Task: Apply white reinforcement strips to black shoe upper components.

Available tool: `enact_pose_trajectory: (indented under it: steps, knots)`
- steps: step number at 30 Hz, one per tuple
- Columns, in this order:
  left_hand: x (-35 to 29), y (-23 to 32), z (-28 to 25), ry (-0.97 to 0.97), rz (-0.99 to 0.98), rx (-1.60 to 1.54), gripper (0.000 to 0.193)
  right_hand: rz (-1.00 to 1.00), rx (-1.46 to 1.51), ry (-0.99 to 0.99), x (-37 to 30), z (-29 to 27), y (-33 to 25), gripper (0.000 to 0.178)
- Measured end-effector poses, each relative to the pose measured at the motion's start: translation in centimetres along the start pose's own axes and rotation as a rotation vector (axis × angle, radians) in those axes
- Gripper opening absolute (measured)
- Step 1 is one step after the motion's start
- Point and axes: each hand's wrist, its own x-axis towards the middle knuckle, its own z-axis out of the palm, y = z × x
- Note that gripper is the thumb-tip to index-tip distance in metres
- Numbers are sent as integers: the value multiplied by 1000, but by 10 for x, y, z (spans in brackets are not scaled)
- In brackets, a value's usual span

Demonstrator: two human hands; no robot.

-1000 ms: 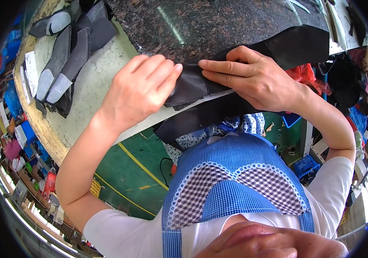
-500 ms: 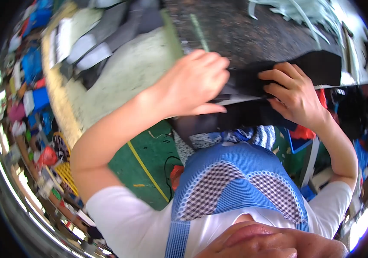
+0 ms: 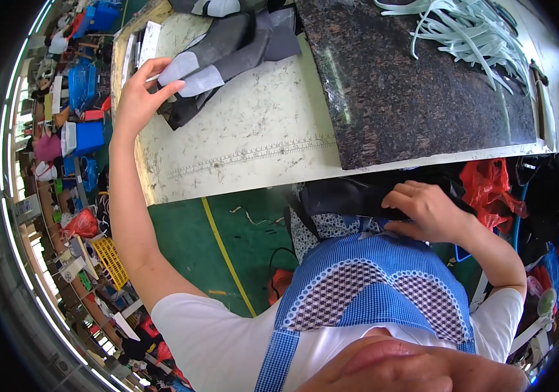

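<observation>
My left hand [image 3: 143, 98] reaches to the far left of the table, thumb and fingers apart at the pale end of a dark grey cut piece [image 3: 217, 49]. It touches that end; no firm grip shows. Similar grey pieces, some with pale grey ends [image 3: 202, 81], lie overlapping there. Near my lap, my right hand [image 3: 426, 212] is closed on a black sheet-like piece [image 3: 345, 198], lying just below the table's front edge over my blue apron [image 3: 364, 261]. Some of its fingertips are hidden against the black material.
A dark speckled slab [image 3: 416, 98] lies on the pale table [image 3: 253, 117], which bears a printed ruler scale [image 3: 247, 157]. Pale green strips [image 3: 469, 39] are heaped on the slab. A red plastic bag [image 3: 488, 193] hangs right of my lap. Blue crates [image 3: 87, 137] stand far left.
My left hand has left the black pieces and moved far left to the grey pieces. My right hand has drawn the black piece off the slab, down toward my lap.
</observation>
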Motion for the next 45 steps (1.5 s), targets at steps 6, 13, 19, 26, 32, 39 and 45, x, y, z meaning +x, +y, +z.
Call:
enact_pose_trajectory:
  steps: [6, 13, 19, 26, 32, 39, 45]
  knots:
    - [25, 2, -16, 577, 275, 370, 19, -5, 198, 137, 34, -56, -12, 24]
    - [53, 41, -17, 170, -42, 183, 49, -295, -118, 452, 173, -50, -10, 46]
    - [20, 17, 0, -57, -31, 168, 60, -261, -326, 573, 260, -47, 25, 53]
    - [23, -27, 3, 222, 125, 155, 26, -257, -463, 515, 287, -33, 31, 66]
    - [32, -68, -81, 940, -84, 54, 37, -191, -562, 452, 287, -27, 44, 74]
    - [51, 90, -63, 1100, 360, 312, 21, -507, -267, 450, 192, -21, -1, 59]
    - [75, 222, 124, 663, 792, -434, 19, -565, 18, 64, 57, -53, -51, 21]
